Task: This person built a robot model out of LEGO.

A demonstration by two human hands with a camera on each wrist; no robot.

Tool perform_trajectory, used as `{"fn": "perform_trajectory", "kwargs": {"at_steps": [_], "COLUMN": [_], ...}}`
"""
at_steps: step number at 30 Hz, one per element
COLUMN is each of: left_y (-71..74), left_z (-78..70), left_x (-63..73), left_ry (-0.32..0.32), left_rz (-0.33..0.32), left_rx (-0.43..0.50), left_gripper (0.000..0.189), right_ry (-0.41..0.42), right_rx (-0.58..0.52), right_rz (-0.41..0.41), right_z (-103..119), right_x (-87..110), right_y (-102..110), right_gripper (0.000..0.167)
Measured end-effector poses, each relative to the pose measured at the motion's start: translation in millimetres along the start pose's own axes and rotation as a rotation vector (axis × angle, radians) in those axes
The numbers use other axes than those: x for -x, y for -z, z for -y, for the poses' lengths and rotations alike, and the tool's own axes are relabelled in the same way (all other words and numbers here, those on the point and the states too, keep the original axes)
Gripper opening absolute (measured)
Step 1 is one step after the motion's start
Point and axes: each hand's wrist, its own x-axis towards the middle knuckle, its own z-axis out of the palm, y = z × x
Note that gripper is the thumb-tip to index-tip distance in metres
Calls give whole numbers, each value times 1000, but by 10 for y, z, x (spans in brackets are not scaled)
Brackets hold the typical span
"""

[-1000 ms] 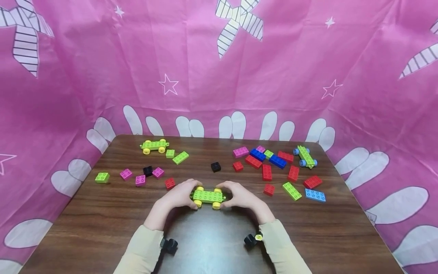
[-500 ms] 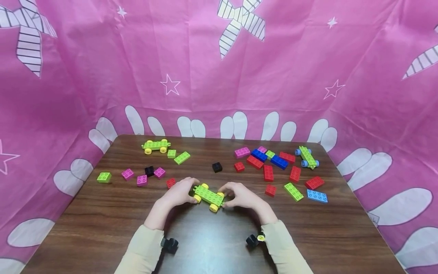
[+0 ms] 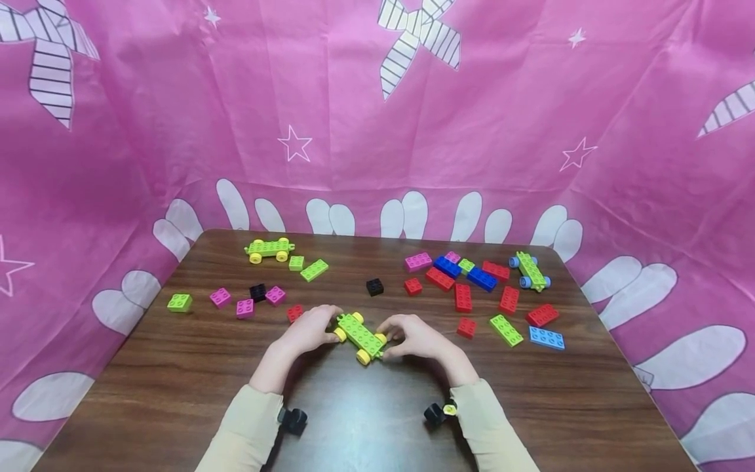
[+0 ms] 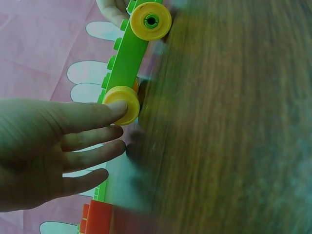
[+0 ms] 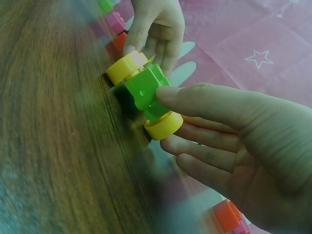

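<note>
A lime-green toy car base [image 3: 361, 334] with studs and yellow wheels stands at an angle between my two hands, near the table's middle. My left hand [image 3: 309, 328] holds its left end; the left wrist view shows the thumb [image 4: 116, 107] on a yellow wheel [image 4: 127, 117] and several fingers fairly straight beyond it. My right hand [image 3: 415, 335] holds the other end, thumb [image 5: 168, 93] against the green end piece and fingers behind the near wheel [image 5: 165, 126]. Both index fingers are partly hidden in the wrist views.
Loose bricks lie around on the brown table [image 3: 147, 387]: a black brick [image 3: 374, 287] ahead, a red brick [image 3: 295, 313] beside my left hand, a red brick [image 3: 466, 327] to the right. Other car bases stand at back left [image 3: 269, 249] and back right [image 3: 531, 271]. A pink curtain [image 3: 354, 98] hangs behind.
The toy car base has turned clockwise between my hands, from lying straight across to slanting, its left end farther away and right end nearer. Both hands have barely moved.
</note>
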Motion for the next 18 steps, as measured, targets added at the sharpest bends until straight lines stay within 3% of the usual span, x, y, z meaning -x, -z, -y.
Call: {"fn": "perform_trajectory", "kwargs": {"at_steps": [11,18], "left_y": [-61,-95], "left_z": [37,41], "left_x": [-44,-68], "left_ry": [-10,-58], "left_rz": [-73,-106], "left_rx": [22,14], "left_gripper": [39,29], "right_ry": [12,16], "right_rx": [9,10], "right_rz": [35,69], "right_z": [16,64], "right_x": [-39,-28], "right_y": [-40,-37], "right_gripper": [33,28]}}
